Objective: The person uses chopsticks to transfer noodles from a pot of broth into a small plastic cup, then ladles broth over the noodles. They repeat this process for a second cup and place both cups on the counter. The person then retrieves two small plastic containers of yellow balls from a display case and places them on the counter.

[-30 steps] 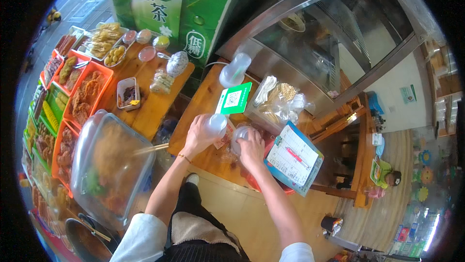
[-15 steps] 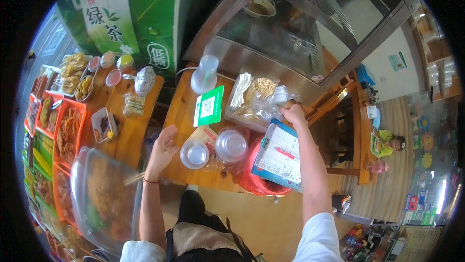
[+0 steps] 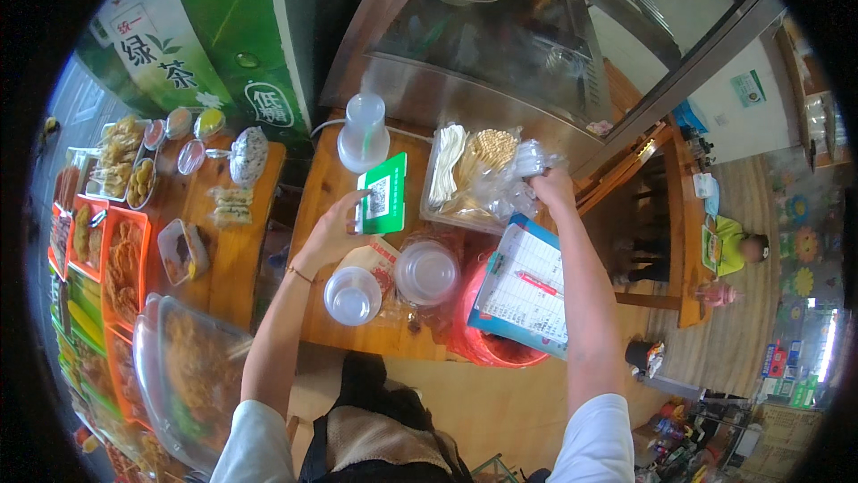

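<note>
My left hand (image 3: 334, 231) is at the left edge of a green-and-white code sign (image 3: 386, 195), its fingertips closed on that edge. Farther right, my right hand (image 3: 554, 188) grips clear plastic packaging (image 3: 529, 161) at the right side of a clear tray (image 3: 431, 213); what the packaging holds is hard to make out. White wrapped utensils (image 3: 449, 161) and a bundle of wooden sticks (image 3: 493, 152) lie in the tray. Below my right forearm, a blue clipboard (image 3: 502, 270) with a written sheet and a red pen (image 3: 538, 283) rests over a red bin (image 3: 458, 318).
Clear plastic bowls (image 3: 427, 274), a clear cup (image 3: 352, 295) and stacked cups (image 3: 364, 134) stand on the wooden table (image 3: 331, 333). At left are orange food trays (image 3: 125, 273) and a lidded clear box (image 3: 188, 376). A metal-framed glass case (image 3: 500, 54) borders the back. A person (image 3: 735, 246) sits far right.
My left hand has moved forward and right onto the code sign's edge. The right hand stays at the plastic packaging, and the whole view has shifted slightly.
</note>
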`<action>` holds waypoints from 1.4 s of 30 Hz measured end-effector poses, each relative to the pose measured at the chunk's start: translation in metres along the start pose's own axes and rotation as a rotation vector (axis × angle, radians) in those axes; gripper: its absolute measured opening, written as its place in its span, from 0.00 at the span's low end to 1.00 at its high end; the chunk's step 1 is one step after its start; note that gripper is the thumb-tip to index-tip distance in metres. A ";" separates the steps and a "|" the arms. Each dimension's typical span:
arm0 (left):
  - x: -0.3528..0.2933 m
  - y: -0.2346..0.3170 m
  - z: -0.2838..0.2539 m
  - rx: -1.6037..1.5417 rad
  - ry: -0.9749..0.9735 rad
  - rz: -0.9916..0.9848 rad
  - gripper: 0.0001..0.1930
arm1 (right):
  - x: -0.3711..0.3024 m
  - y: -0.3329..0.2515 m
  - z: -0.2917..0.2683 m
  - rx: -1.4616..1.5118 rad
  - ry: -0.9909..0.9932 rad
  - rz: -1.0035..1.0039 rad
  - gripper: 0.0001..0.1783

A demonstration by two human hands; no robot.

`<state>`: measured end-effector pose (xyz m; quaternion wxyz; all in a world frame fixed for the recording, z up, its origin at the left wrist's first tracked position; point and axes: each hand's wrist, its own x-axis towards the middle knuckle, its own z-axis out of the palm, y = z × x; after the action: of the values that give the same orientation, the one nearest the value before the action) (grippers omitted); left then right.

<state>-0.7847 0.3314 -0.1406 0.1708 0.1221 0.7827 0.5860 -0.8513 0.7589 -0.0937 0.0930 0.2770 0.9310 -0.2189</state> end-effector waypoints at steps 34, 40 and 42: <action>-0.117 0.270 0.174 0.013 0.697 -0.200 0.18 | 0.035 0.271 -0.237 0.209 -0.181 -0.361 0.30; 0.007 0.356 0.317 0.411 0.320 -0.029 0.17 | 0.080 0.416 -0.320 0.276 -0.229 -0.231 0.25; 0.048 0.369 0.357 0.580 0.138 0.130 0.18 | 0.095 0.445 -0.329 0.424 -0.220 -0.199 0.23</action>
<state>-0.6849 0.7676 0.1167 0.0374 0.1755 0.9176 0.3547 -0.6989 1.2894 0.0118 0.1113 0.1719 0.8712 -0.4462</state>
